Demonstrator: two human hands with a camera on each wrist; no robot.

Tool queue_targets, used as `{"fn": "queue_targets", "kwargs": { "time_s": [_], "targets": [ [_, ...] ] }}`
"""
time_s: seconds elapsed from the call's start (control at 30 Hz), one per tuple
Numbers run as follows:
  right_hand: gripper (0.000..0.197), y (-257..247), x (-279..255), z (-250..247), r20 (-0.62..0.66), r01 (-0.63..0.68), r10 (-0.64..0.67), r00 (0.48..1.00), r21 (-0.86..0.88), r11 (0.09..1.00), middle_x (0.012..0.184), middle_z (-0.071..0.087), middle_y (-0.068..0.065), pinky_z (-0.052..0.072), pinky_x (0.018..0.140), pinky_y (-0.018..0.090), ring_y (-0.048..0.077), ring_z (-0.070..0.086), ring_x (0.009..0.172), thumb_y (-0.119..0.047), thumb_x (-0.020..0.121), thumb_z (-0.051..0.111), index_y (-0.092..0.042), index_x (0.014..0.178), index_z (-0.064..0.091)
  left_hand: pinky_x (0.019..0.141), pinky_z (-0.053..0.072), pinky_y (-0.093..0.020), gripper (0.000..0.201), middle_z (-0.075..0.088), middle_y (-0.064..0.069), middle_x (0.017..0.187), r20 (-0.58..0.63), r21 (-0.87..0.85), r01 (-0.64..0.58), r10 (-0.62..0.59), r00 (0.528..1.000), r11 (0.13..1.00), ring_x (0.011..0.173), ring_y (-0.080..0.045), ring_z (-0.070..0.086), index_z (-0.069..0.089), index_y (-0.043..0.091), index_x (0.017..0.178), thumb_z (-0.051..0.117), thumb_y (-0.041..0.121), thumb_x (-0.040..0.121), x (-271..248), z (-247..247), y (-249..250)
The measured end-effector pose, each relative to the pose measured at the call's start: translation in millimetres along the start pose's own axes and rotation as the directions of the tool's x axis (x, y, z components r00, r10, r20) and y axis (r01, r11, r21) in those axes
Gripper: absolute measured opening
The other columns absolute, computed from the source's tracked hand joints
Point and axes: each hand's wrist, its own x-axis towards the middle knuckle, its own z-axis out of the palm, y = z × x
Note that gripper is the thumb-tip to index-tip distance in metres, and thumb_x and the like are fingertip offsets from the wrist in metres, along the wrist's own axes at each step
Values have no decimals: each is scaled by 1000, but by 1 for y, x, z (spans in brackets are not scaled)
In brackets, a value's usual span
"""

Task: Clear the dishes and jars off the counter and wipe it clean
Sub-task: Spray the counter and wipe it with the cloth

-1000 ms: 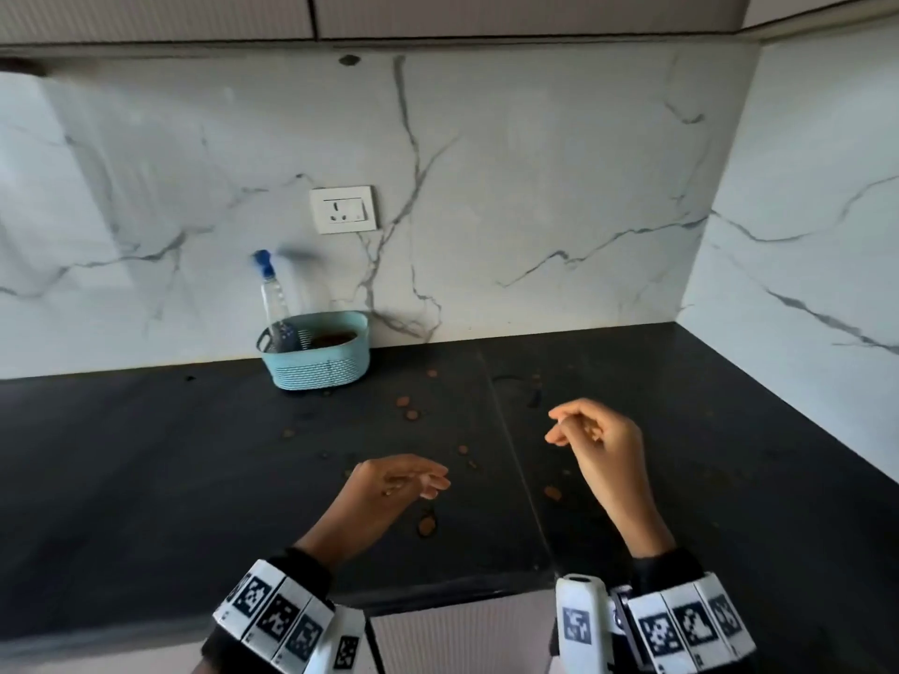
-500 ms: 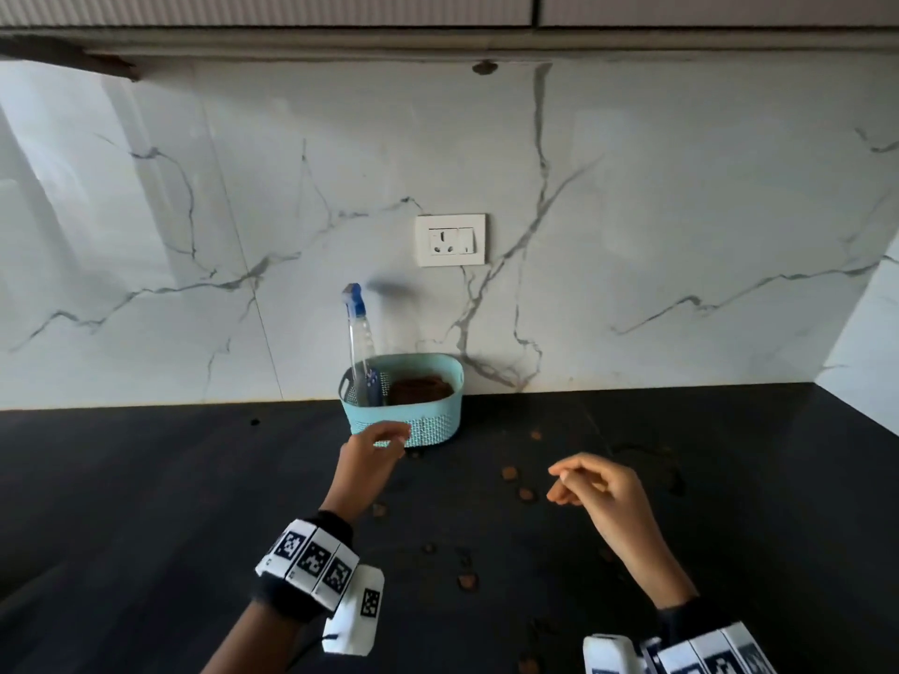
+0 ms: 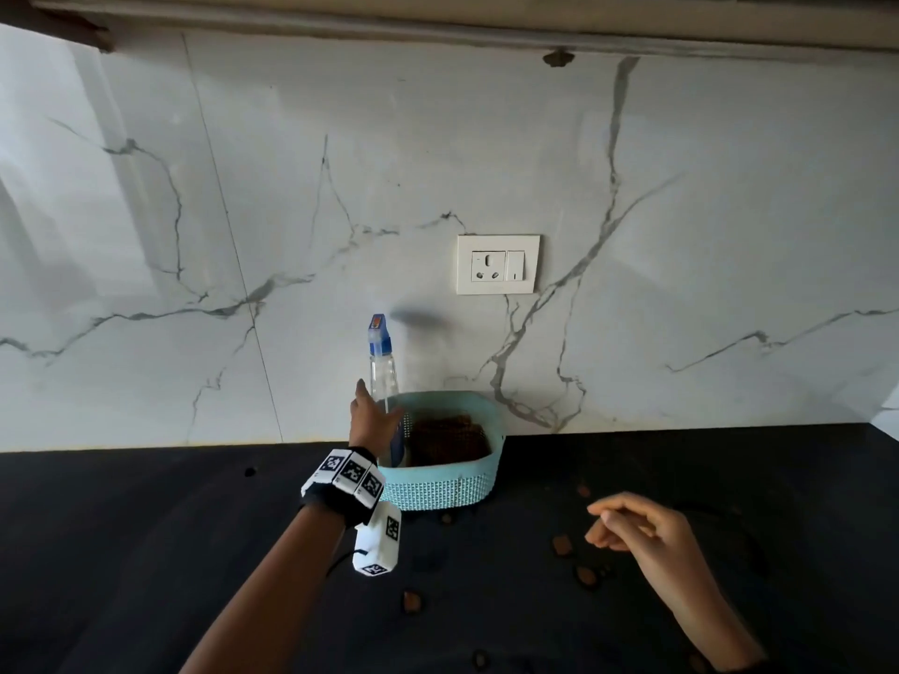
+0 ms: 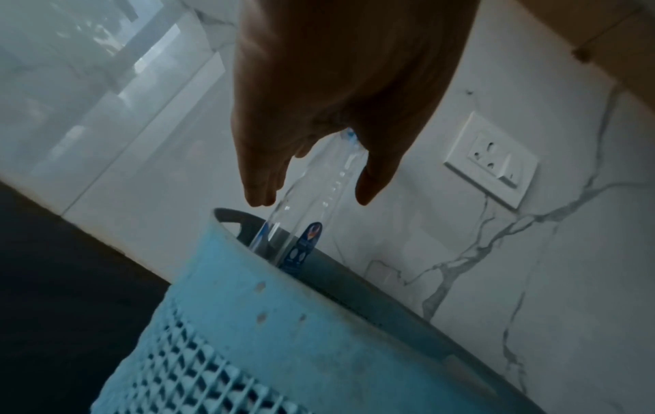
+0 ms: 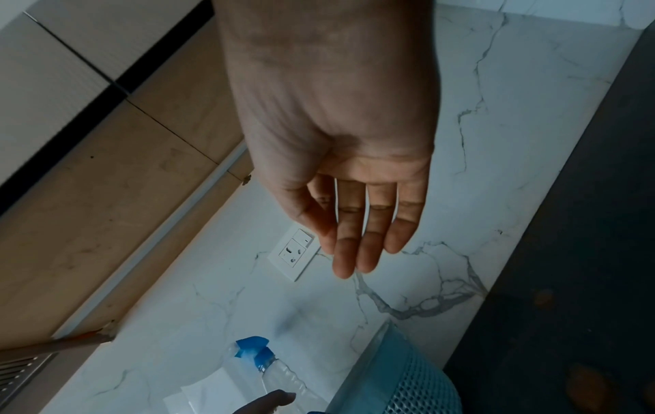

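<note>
The left hand (image 3: 370, 416) reaches to the spray bottle (image 3: 383, 369), fingers (image 4: 260, 179) and thumb spread on either side of its clear body; whether they touch it cannot be told. The bottle stands upright in the left end of the teal basket (image 3: 450, 488), which sits on the black counter (image 3: 146, 527) against the marble wall. A brown item (image 3: 450, 437) fills the rest of the basket. The right hand (image 3: 642, 530) hovers right of the basket, fingers loosely bent, holding nothing. Brown crumbs (image 3: 562, 544) lie on the counter in front of the basket. A wall socket (image 3: 497, 265) is mounted above the basket. The left wrist view alone shows the bottle's blue label (image 4: 304, 246) inside the rim.
</note>
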Motion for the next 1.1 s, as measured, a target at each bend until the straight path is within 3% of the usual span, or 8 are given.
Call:
{"fn": "queue_targets", "kwargs": {
  "time_s": [0.3,0.57,0.67,0.73,0.83,0.9,1.0,1.1],
  "targets": [
    [21,6,7,-1,22,-127,128,992,-21,992,69,71,12,51,58,15,13,67,63,4,90,51,-4,83,69,81,42,-30,52,54,-20,128,-40,-129,27,-33,999,991,110,-33,55,39,2,126,66,7,82,35,9,-12],
    [23,-16,-6,-15,-30,-87,87,996,-4,996,68,71,12,52,58,17,15,68,63,6,90,51,-5,82,69,91,50,-42,29,62,-9,117,137,-453,-298,396,908,840,110,-24,60,45,13,115,58,11,89,-12,-15,65],
    [13,-41,-14,-18,-79,9,-3,997,74,997,74,72,11,54,63,21,22,69,73,-23,83,67,-12,78,73,90,50,-32,33,67,0,117,269,-554,-319,528,805,769,111,-14,61,49,21,123,51,32,92,-56,-19,97],
    [43,-57,-22,-26,-116,77,-67,991,85,993,82,73,9,55,66,23,21,70,76,-59,65,70,-20,80,75,90,52,-30,40,67,-4,117,375,-611,-249,553,744,751,111,-18,62,50,20,126,46,37,90,-82,-10,111],
    [80,-77,-33,-41,-201,158,-132,971,122,980,94,73,6,55,69,22,17,70,82,-80,50,66,-15,96,71,102,44,-43,45,62,-11,124,560,-639,-76,531,636,765,118,-27,57,52,18,127,55,42,89,-112,21,111],
    [85,-87,-41,-51,-253,201,-150,956,189,961,103,71,4,55,70,22,18,69,90,-78,50,68,-16,108,65,110,33,-50,59,56,-12,132,674,-582,-77,533,512,810,127,-30,48,51,18,131,62,51,82,-136,49,108],
    [80,-95,-53,-67,-278,191,-58,959,478,857,108,70,6,56,67,26,20,68,92,-58,44,83,-16,109,66,106,37,-25,50,55,1,128,780,-520,-178,549,300,835,115,0,53,50,21,129,58,46,87,-177,89,109],
    [110,-95,-79,-90,-247,111,56,967,614,781,110,65,20,58,62,35,32,67,92,-55,18,89,-3,110,60,102,38,-24,78,51,-9,124,841,-519,-227,540,38,824,114,-8,47,42,1,134,56,57,82,-220,120,113]
  ]
}}
